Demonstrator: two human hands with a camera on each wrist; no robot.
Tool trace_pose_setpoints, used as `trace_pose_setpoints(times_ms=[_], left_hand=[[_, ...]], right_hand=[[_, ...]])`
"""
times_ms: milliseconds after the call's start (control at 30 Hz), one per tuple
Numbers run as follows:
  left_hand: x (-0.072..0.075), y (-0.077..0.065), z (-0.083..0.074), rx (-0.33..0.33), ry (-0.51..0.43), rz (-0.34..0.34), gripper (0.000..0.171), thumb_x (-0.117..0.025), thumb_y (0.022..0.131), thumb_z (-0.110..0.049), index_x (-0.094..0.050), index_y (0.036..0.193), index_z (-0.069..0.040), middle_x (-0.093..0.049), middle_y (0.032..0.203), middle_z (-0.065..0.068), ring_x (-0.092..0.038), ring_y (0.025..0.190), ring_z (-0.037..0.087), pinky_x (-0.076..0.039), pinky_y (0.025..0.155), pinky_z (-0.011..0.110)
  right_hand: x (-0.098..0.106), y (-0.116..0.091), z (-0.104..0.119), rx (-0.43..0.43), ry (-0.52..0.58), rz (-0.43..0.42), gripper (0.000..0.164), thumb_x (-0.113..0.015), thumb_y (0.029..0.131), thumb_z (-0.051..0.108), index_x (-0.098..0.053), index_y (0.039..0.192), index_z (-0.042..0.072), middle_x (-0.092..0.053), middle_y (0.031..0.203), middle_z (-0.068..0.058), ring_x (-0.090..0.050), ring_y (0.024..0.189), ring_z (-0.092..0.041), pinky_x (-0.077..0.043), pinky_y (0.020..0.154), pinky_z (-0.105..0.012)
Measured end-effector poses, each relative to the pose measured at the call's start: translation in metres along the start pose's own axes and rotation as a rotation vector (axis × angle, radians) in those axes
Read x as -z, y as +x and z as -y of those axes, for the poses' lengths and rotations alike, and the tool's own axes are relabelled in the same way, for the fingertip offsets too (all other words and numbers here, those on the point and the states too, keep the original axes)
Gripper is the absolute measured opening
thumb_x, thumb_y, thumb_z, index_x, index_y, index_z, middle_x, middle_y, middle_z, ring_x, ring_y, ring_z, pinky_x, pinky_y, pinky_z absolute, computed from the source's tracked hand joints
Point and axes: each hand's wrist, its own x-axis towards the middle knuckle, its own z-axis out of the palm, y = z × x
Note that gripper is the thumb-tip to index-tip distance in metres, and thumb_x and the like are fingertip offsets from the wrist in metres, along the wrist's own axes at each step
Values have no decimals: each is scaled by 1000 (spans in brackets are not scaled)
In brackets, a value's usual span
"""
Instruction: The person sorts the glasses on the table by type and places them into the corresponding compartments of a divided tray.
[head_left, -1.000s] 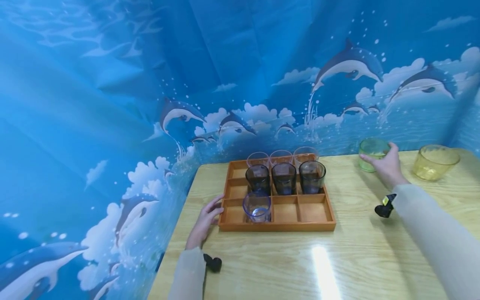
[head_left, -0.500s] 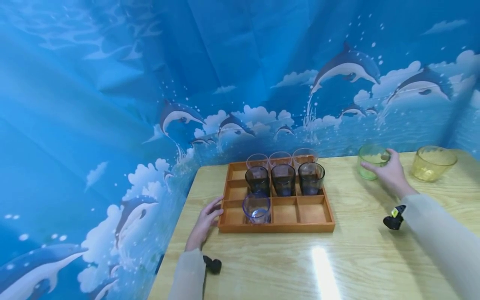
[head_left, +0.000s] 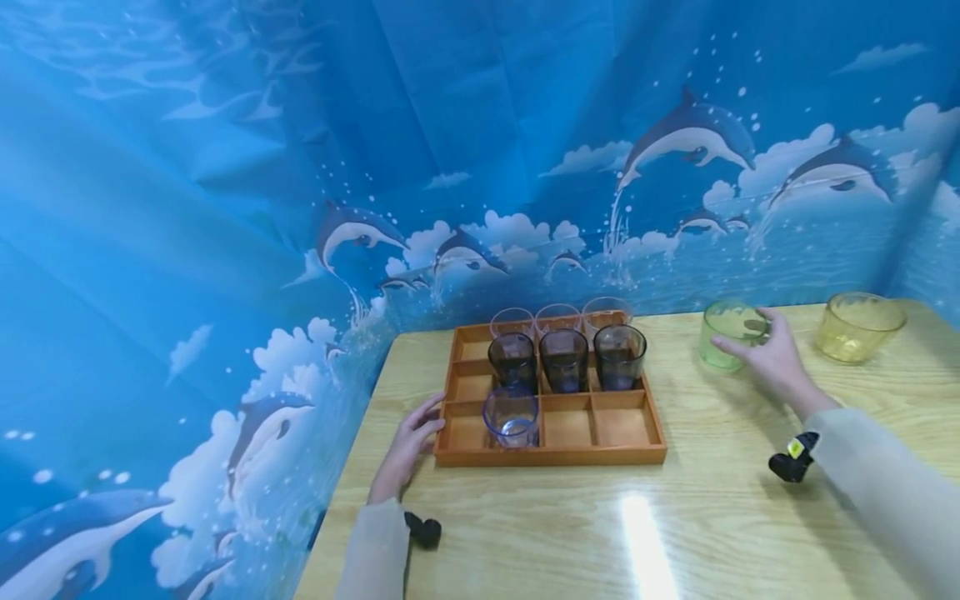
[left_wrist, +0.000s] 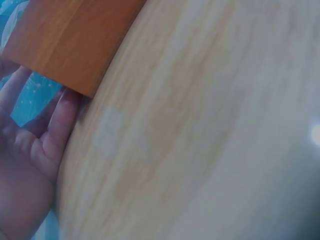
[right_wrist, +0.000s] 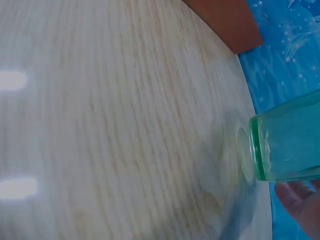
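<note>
My right hand (head_left: 776, 358) pinches a clear green glass (head_left: 716, 343) between thumb and fingers. In the right wrist view the glass's base (right_wrist: 257, 150) is close over the table, with its reflection beside it. My left hand (head_left: 407, 442) rests its fingers against the left side of a wooden compartment tray (head_left: 551, 457); the left wrist view shows the fingertips at the tray's corner (left_wrist: 75, 65). Three dark glasses (head_left: 564, 360) stand across the tray's middle, and three clear ones (head_left: 512, 317) behind them. A blue-rimmed glass (head_left: 512, 421) stands in the front row, left of two bare compartments (head_left: 596, 419).
A wide yellow tumbler (head_left: 855, 333) stands on the wood-grain table (head_left: 540, 525) beyond my right hand. A blue backdrop with dolphins (head_left: 480, 167) hangs close behind the table's back edge. The tray's right side lies left of the green glass.
My right hand has brought the green glass toward me and slightly left, away from the backdrop. The left hand and the tray hold their places. The view has shifted a little.
</note>
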Motion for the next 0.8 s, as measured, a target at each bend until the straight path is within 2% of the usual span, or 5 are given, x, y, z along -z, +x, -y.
trace_pose_setpoints(times_ms=[300,467,567,667,800], left_hand=[[-1,0,0,6,-5,-18,47,-62,89,-26,-51,134,-26,-48,131,11,-50,111,26,-50,72,37],[0,-1,-2,5,-28,-3,48,-61,90,-19,-50,136,-20,-48,130,14,-51,106,23,-49,68,36],[1,0,-2,6,-29,14,49,-59,91,-15,-47,138,-17,-46,131,15,-51,105,22,-49,69,36],[2,0,-3,8,-29,27,49,-57,91,-13,-46,139,-15,-45,132,17,-51,106,22,-49,70,37],[1,0,-3,13,-32,22,47,-58,91,-15,-48,137,-18,-46,132,16,-50,107,23,-49,70,36]], right_hand=[[-8,-18,10,52,-15,44,102,-68,82,42,-1,147,1,-28,140,-31,-32,119,-46,-33,90,-55],[-11,-26,14,93,3,68,98,-68,84,36,-2,147,2,-28,140,-31,-31,119,-46,-30,92,-58],[-14,-31,15,107,12,66,96,-69,84,32,-4,147,2,-30,138,-31,-33,118,-45,-33,92,-55],[-15,-37,16,116,-6,67,94,-69,84,32,-5,148,2,-33,136,-30,-36,116,-42,-36,87,-45],[-16,-45,17,151,-22,79,94,-69,84,29,-6,147,1,-34,135,-31,-38,114,-42,-35,81,-34]])
